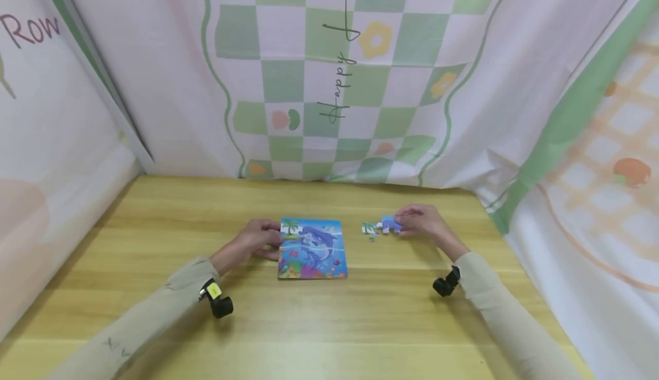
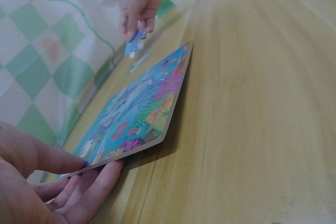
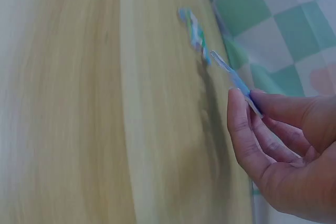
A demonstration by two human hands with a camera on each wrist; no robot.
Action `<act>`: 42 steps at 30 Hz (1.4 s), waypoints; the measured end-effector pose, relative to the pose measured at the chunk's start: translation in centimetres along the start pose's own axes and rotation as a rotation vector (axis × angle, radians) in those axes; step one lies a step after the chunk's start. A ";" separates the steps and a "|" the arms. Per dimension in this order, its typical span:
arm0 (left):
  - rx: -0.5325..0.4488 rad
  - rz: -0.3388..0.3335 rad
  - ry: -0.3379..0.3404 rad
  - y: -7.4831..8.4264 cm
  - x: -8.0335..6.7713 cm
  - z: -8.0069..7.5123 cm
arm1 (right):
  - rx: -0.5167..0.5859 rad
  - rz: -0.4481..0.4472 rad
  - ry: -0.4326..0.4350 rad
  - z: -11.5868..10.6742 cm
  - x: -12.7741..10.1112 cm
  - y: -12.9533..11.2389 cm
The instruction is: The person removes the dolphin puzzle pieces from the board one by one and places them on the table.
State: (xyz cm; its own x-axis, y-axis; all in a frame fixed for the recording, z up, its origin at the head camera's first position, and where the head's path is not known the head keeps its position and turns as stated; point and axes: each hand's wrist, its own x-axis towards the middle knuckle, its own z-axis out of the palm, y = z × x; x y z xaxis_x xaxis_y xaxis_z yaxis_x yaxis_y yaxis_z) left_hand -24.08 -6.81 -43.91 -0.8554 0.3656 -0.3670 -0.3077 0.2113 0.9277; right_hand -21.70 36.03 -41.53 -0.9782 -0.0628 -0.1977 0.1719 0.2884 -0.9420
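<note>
A colourful dolphin jigsaw board lies on the wooden table; it also fills the left wrist view. My left hand holds the board's left edge, thumb on top and fingers under it. My right hand pinches a blue puzzle piece between thumb and fingers, lifted just off the table. The right wrist view shows that piece edge-on at my fingertips. Another loose piece, green and white, lies just left of the held one.
Patterned cloth hangs behind the table and down both sides. A tiny scrap lies near the loose piece. Small cameras are strapped to both wrists.
</note>
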 end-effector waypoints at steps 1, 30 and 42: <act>0.001 0.006 -0.001 -0.1 0.0 -0.1 | -0.022 0.004 0.005 -0.1 0.0 0.1; -0.045 -0.001 0.035 -0.9 -0.7 0.4 | -0.518 -0.116 0.106 1.4 0.5 1.5; -0.019 0.009 0.051 -0.3 -0.4 0.5 | -0.621 -0.213 0.105 0.5 0.9 1.2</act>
State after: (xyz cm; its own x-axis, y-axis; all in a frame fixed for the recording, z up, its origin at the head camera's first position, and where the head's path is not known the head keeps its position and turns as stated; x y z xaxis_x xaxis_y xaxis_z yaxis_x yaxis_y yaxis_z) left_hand -23.46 -6.59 -44.10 -0.8782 0.3204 -0.3550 -0.3073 0.1906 0.9323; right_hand -22.35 35.90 -43.00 -0.9949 -0.0951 0.0329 -0.0950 0.7790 -0.6198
